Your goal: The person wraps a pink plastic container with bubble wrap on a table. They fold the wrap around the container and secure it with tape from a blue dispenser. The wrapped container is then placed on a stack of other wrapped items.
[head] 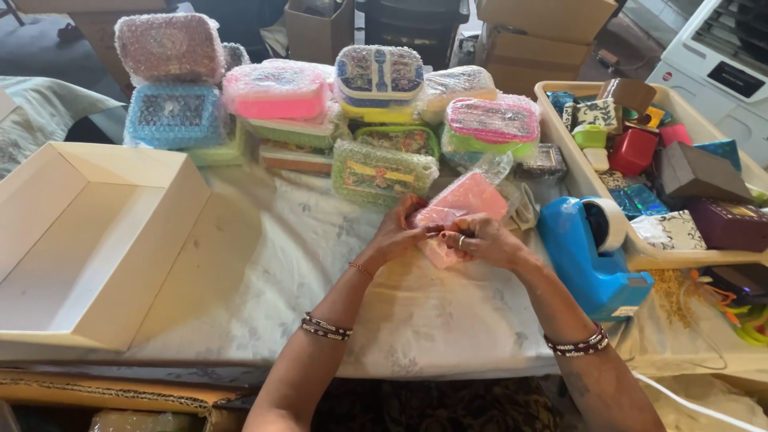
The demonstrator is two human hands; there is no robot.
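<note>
Both my hands are clamped together on a pink box wrapped in bubble wrap (pixel 462 210), my left hand (pixel 398 234) pinching its near edge from one side and my right hand (pixel 482 240) closing on it from the other, with the box resting on the cloth-covered table (pixel 264 272) just in front of me. Going down in size around it, an open cardboard box (pixel 88 240) sits well to my left, a cream tray (pixel 640 248) of small boxes lies to my right, a pile of wrapped lunch boxes (pixel 336 112) stands just beyond my hands, and a blue tape dispenser (pixel 588 256) sits just beside my right hand.
</note>
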